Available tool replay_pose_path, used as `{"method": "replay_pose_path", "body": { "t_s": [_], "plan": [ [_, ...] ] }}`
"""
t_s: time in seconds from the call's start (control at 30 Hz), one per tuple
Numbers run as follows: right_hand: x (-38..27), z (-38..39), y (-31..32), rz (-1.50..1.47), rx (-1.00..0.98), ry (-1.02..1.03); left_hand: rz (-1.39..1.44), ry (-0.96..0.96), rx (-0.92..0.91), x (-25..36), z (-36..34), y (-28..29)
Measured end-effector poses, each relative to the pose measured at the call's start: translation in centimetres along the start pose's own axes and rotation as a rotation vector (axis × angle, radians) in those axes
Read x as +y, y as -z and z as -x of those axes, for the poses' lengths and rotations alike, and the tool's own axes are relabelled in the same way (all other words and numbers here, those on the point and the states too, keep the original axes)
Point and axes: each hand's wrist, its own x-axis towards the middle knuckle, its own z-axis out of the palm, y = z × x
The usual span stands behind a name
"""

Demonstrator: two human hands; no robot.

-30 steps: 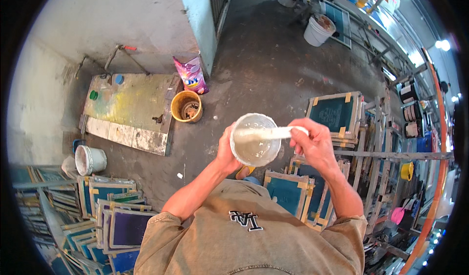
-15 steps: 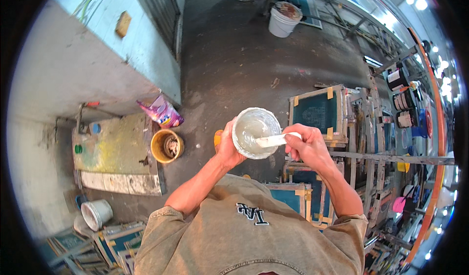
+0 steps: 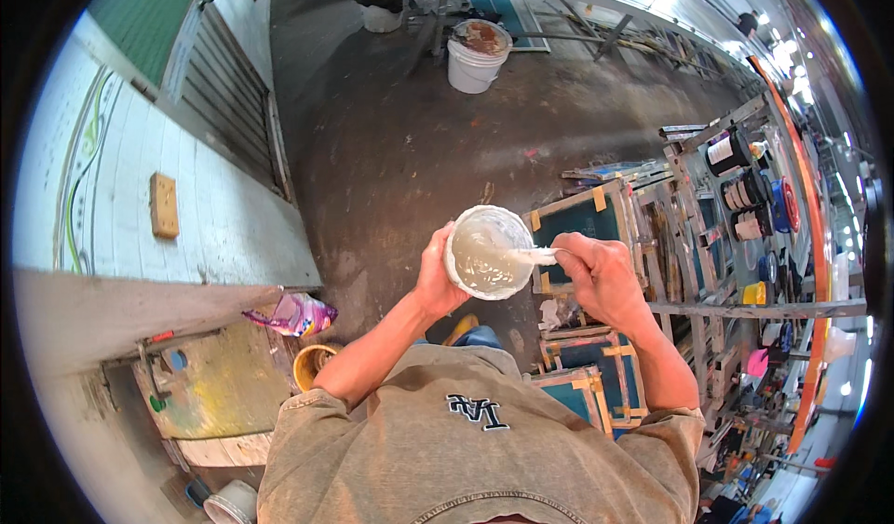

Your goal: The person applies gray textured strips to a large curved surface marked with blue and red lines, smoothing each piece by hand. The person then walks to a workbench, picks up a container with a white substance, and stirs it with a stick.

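A round white plastic tub [image 3: 504, 218] is held up in front of my chest, its wall and rim smeared with dried white residue. Inside lies a glossy, pale, thick paste [image 3: 481, 259]. My left hand [image 3: 437, 279] wraps round the tub's left side, the fingers partly hidden behind it. With thumb and fingers, my right hand [image 3: 602, 278] pinches the end of a white, flat stirring stick [image 3: 537, 256]. The stick crosses the tub's right rim, and its far end sits in the paste, where it cannot be made out clearly.
Framed printing screens [image 3: 575, 230] lean on a rack at the right, beside shelves of black tubs [image 3: 729, 151]. A white bucket [image 3: 478, 66] stands on the floor ahead. At the left are a wall ledge holding a wooden block [image 3: 164, 205], a purple bag [image 3: 296, 314] and a yellowish bucket [image 3: 307, 367].
My view has shifted over the floor: the far bucket now sits lower and further left, and more doorway shows. The stick has turned and lies more level; both hands keep their holds.
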Motion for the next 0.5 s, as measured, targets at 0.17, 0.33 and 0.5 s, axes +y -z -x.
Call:
{"method": "replay_pose_path", "body": {
  "t_s": [0.17,0.33,0.5],
  "plan": [
    [3.7,-3.0,-0.8,-0.617,-0.143,-0.548,-0.014,0.007,0.033,1.7,-4.5,0.0],
    [8.3,-7.0,0.5,-0.606,0.158,-0.369,-0.001,-0.025,0.007,3.1,-9.5,-1.2],
    [11.9,-10.2,3.6,0.183,0.241,0.307,-0.109,-0.053,0.002,4.1,-14.9,-2.8]
  ]
}}
